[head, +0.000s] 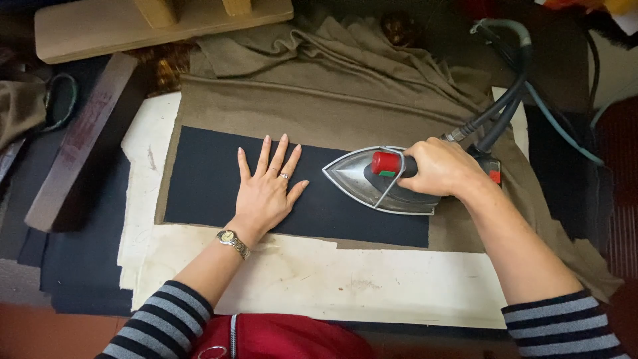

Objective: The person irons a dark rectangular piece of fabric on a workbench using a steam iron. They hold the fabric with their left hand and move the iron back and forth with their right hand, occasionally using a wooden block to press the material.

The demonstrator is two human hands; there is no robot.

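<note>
My left hand (266,189) lies flat with the fingers spread, palm down on the dark navy fabric strip (212,179), pinning it near its middle. My right hand (442,167) is closed tight around the handle of the steam iron (372,181), whose pointed nose aims toward nine o'clock, at my left hand, while its soleplate rests on the strip's three o'clock end. The strip lies lengthwise on an olive-brown cloth (319,106) that bunches in folds toward twelve o'clock, and that cloth covers a cream padded sheet (319,279) on the desk (26,292). The iron's hoses (505,100) trail off toward one o'clock. A dark wooden bar (86,139) lies at nine o'clock, a pale wooden block (133,23) at eleven. As I judge it, pressing is under way: the strip looks smooth and flat along what I can see, but I cannot tell which stretches have had heat, and everything from the iron's nose to the nine o'clock end would remain to cover.
</note>
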